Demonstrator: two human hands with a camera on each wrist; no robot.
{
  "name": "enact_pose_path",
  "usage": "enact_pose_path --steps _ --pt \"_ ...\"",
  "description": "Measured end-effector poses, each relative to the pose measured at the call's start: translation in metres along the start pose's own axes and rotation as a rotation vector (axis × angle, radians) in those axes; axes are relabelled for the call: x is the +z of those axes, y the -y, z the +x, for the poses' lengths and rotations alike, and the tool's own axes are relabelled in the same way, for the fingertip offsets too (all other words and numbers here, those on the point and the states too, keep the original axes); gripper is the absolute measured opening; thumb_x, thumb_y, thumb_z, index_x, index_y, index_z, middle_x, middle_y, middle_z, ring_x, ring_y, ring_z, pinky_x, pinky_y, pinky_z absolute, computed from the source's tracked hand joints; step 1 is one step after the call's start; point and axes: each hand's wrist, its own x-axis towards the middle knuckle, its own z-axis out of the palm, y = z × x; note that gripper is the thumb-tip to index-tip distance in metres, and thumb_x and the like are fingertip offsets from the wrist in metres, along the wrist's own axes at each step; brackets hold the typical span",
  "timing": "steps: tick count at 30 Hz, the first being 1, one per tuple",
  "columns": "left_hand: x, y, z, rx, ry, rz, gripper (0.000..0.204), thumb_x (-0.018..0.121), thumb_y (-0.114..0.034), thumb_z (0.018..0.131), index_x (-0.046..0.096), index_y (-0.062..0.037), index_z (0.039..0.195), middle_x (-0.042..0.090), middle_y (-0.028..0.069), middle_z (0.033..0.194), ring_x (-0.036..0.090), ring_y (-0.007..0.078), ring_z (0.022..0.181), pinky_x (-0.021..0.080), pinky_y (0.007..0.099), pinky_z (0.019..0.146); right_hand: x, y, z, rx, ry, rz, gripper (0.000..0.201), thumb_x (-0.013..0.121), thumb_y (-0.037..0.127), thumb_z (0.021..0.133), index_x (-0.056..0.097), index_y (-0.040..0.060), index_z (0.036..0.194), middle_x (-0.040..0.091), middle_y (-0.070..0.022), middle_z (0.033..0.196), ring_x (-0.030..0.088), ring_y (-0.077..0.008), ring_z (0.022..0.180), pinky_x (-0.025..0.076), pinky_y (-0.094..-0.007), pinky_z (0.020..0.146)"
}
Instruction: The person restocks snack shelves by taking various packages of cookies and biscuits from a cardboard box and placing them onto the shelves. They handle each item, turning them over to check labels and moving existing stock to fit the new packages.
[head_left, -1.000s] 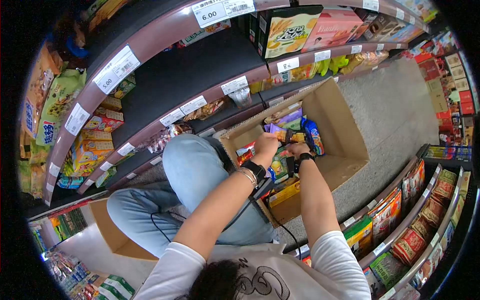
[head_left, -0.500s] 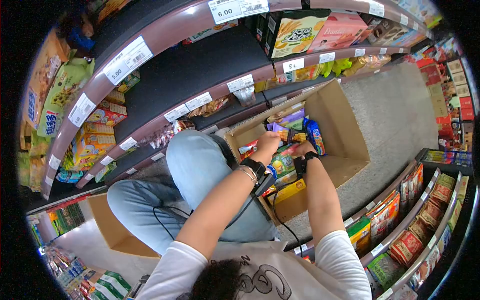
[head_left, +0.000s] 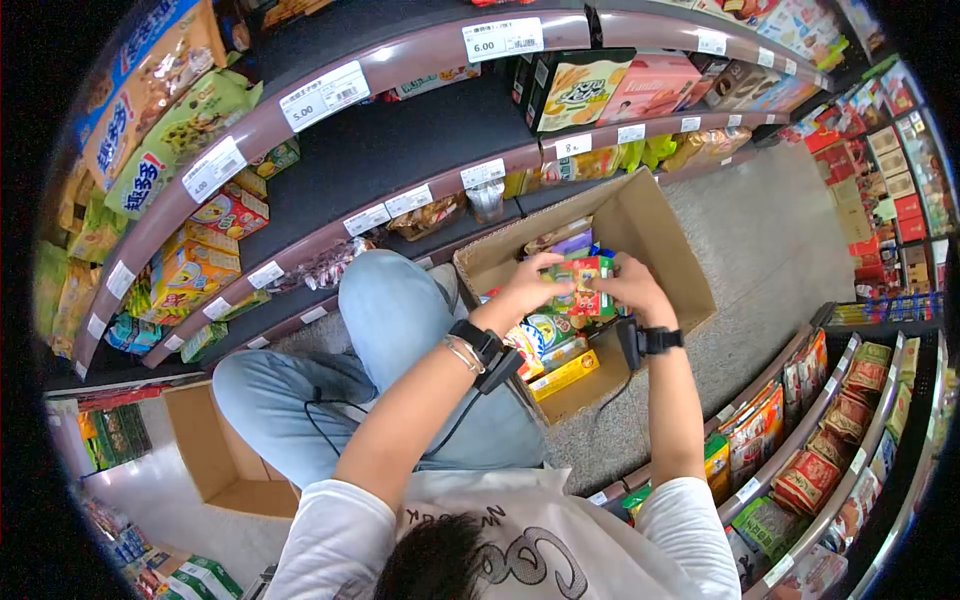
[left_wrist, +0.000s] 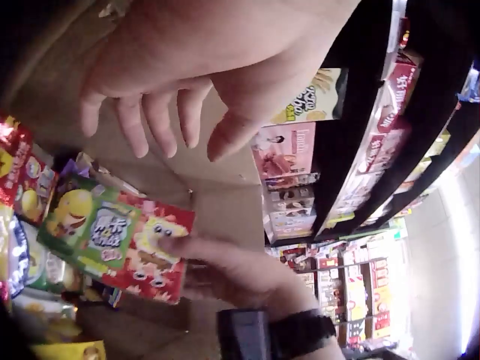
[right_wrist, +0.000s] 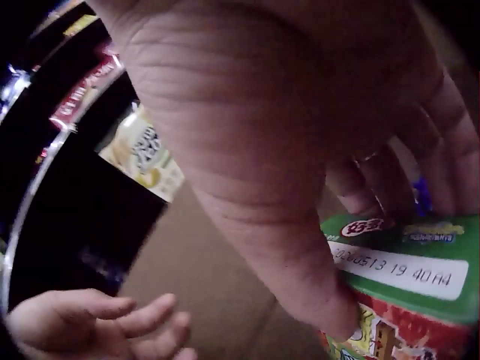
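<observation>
A red and green snack box (left_wrist: pixel 112 236) with a yellow cartoon figure is in my right hand (head_left: pixel 640 287), above the packets in the cardboard carton (head_left: pixel 690 280). In the right wrist view, the thumb lies on the front of the box and the other fingers reach behind its green, date-printed top (right_wrist: pixel 405 274). My left hand (left_wrist: pixel 217 67) hovers over the carton with fingers loosely spread and nothing in them, apart from the box in the left wrist view. Beneath lie a yellow box (head_left: pixel 563 375), a purple packet (head_left: pixel 572 245) and other colourful packets, partly hidden by the hands.
Curved store shelves (head_left: pixel 400 140) with snack boxes and price tags run along the far side. Another rack (head_left: pixel 790 450) of bagged snacks stands at the right. A second carton (head_left: pixel 225 450) sits by the left knee. Black cables hang from the wrists.
Before, both hands were low in the carton at a small purple and orange packet. Now the right hand grips the red and green box, and the left hand is spread without a packet.
</observation>
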Motion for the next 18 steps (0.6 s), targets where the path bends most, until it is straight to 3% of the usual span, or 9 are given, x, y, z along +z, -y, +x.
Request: enact_pose_path --steps 2,3,7,10,11,12,15,16,18 --pt "0.003 -0.016 -0.02 0.293 0.055 0.228 0.079 0.081 -0.027 0.063 0.044 -0.007 0.13 0.043 0.0243 0.131 0.04 0.0319 0.124 0.032 0.0393 0.103 -0.016 0.032 -0.038 -0.078 -0.103 0.084 0.054 0.074 0.034 0.069 0.055 -0.0033 0.103 0.065 -0.0147 0.082 0.066 -0.0207 0.069 0.053 -0.0319 0.054" --pt "0.003 -0.02 -0.027 0.324 0.052 0.444 0.105 0.087 -0.034 0.051 0.033 -0.0117 0.138 0.031 0.0264 0.138 0.028 0.0406 0.13 0.022 0.0455 0.108 -0.02 0.047 -0.054 -0.128 -0.112 0.145 0.051 0.072 0.033 0.071 0.055 -0.0017 0.104 0.065 -0.0147 0.082 0.066 -0.0201 0.069 0.053 -0.0316 0.054" --pt "0.006 -0.067 -0.077 0.461 -0.069 0.62 0.108 0.085 -0.029 0.052 0.027 -0.0075 0.141 0.028 0.0237 0.142 0.028 0.0353 0.133 0.023 0.0381 0.109 -0.021 0.098 -0.101 -0.29 -0.131 0.222 0.042 0.069 0.029 0.076 0.054 0.0038 0.107 0.065 -0.0147 0.082 0.065 -0.0178 0.069 0.052 -0.0301 0.054" --pt "-0.011 -0.087 -0.095 0.578 -0.088 0.447 0.101 0.081 -0.021 0.055 0.027 -0.0051 0.14 0.029 0.0214 0.143 0.031 0.0338 0.132 0.025 0.0373 0.108 -0.009 0.123 -0.114 -0.415 -0.18 0.2 0.041 0.069 0.031 0.078 0.056 0.0027 0.105 0.064 -0.0103 0.072 0.063 -0.0146 0.061 0.049 -0.0281 0.051" --pt "-0.017 -0.094 -0.104 0.618 -0.099 0.42 0.095 0.078 -0.014 0.059 0.028 -0.0034 0.139 0.037 0.0179 0.139 0.038 0.0292 0.128 0.031 0.0348 0.104 -0.006 0.13 -0.114 -0.432 -0.175 0.205 0.04 0.068 0.031 0.079 0.057 0.0022 0.105 0.063 -0.0092 0.068 0.062 -0.0137 0.059 0.048 -0.0279 0.05" --pt "-0.024 -0.099 -0.112 0.57 -0.051 0.24 0.085 0.076 -0.012 0.063 0.033 -0.0039 0.136 0.047 0.0166 0.13 0.048 0.0281 0.119 0.038 0.0353 0.099 -0.003 0.138 -0.115 -0.449 -0.168 0.21 0.04 0.068 0.031 0.08 0.057 0.0017 0.105 0.062 -0.008 0.065 0.061 -0.0128 0.058 0.047 -0.0276 0.049" --pt "-0.047 -0.11 -0.133 0.526 -0.046 -0.218 0.06 0.068 -0.006 0.074 0.04 -0.0001 0.127 0.056 0.007 0.113 0.052 0.0124 0.103 0.043 0.0288 0.09 0.01 0.163 -0.115 -0.543 -0.166 0.29 0.034 0.069 0.026 0.08 0.062 0.0001 0.1 0.058 -0.0038 0.057 0.054 -0.0091 0.05 0.042 -0.0255 0.047" --pt "-0.054 -0.108 -0.141 0.492 -0.126 -0.315 0.051 0.065 -0.005 0.078 0.042 0.0 0.123 0.056 0.0091 0.113 0.054 0.014 0.102 0.044 0.0298 0.089 0.015 0.168 -0.113 -0.609 -0.193 0.27 0.033 0.07 0.025 0.08 0.062 0.0001 0.099 0.058 -0.0032 0.056 0.053 -0.0085 0.049 0.042 -0.0249 0.047" --pt "-0.068 -0.113 -0.156 0.41 -0.25 -0.546 0.046 0.061 -0.008 0.082 0.041 -0.0007 0.123 0.056 0.0103 0.114 0.055 0.0151 0.102 0.045 0.03 0.089 0.023 0.178 -0.115 -0.659 -0.206 0.195 0.031 0.071 0.023 0.078 0.063 -0.0005 0.096 0.062 -0.0066 0.074 0.055 -0.0082 0.064 0.044 -0.024 0.056"
